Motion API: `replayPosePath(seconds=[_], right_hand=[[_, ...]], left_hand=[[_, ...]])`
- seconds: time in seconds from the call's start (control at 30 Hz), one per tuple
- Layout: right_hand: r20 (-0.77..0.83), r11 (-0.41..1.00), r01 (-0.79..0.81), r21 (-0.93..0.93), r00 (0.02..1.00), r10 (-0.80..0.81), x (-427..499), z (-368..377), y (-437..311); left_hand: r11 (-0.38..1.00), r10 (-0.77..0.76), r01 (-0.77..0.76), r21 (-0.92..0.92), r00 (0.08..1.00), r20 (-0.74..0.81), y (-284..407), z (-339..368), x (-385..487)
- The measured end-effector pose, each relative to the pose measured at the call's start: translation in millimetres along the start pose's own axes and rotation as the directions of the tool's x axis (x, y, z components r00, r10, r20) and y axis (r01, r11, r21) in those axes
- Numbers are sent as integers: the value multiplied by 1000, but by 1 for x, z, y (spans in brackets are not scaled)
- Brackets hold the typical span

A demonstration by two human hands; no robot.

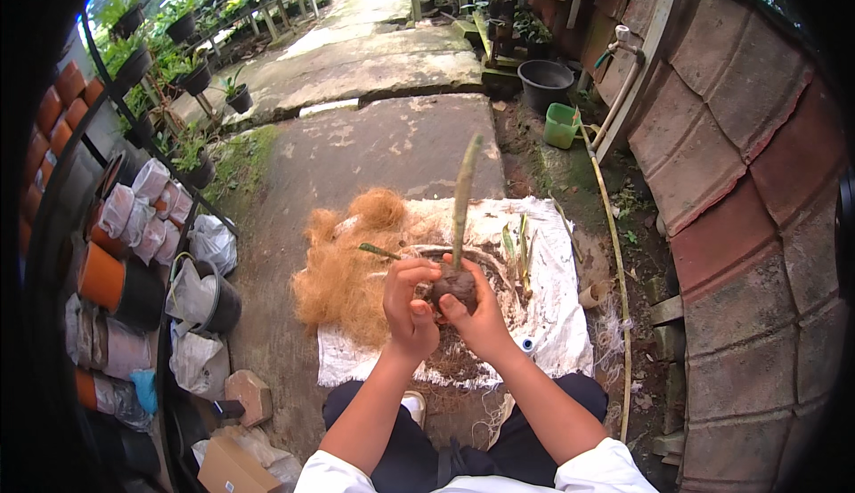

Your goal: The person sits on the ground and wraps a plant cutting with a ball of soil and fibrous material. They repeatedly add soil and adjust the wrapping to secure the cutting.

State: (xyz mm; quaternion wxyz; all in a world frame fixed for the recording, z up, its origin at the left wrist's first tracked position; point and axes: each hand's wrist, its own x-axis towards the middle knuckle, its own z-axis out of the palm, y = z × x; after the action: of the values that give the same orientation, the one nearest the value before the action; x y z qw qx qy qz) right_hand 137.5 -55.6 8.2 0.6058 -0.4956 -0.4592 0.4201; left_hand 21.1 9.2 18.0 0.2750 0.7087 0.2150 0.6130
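Between my two hands is a dark brown ball of soil (456, 287) with one upright, thick green leaf (463, 192), like a snake plant's, rising from it. My right hand (477, 312) grips the ball, its thumb across the near side. Curved around the ball's left side is my left hand (411, 299), fingertips at its top; whether they press on it is hard to tell. Below lies a white woven sack (554, 312) with loose soil on it. Orange-brown fibre (340, 272) is heaped on its left part. Small variegated plants (524, 252) lie at right, a thread spool (527, 345) nearer me.
Stacked pots and bags (120, 292) line the left side. A cardboard box (237, 466) sits at lower left. On the right are a bamboo pole (616, 246), leaning roof tiles (728, 259), a tap (622, 42), a green container (561, 125) and a black basin (546, 85).
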Motion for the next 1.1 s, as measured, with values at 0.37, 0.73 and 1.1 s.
replayPosePath(seconds=[0.37,0.73,1.1], right_hand=[[-63,951,-178,254,978,200,8,-48,7],[-246,999,19,-43,969,-29,16,-56,29],[-274,976,91,-197,951,-144,15,-50,15]], left_hand=[[960,-95,-40,279,886,454,-7,8,0],[922,-374,364,133,745,552,-7,12,-15],[967,-255,203,156,825,505,-8,13,-26]])
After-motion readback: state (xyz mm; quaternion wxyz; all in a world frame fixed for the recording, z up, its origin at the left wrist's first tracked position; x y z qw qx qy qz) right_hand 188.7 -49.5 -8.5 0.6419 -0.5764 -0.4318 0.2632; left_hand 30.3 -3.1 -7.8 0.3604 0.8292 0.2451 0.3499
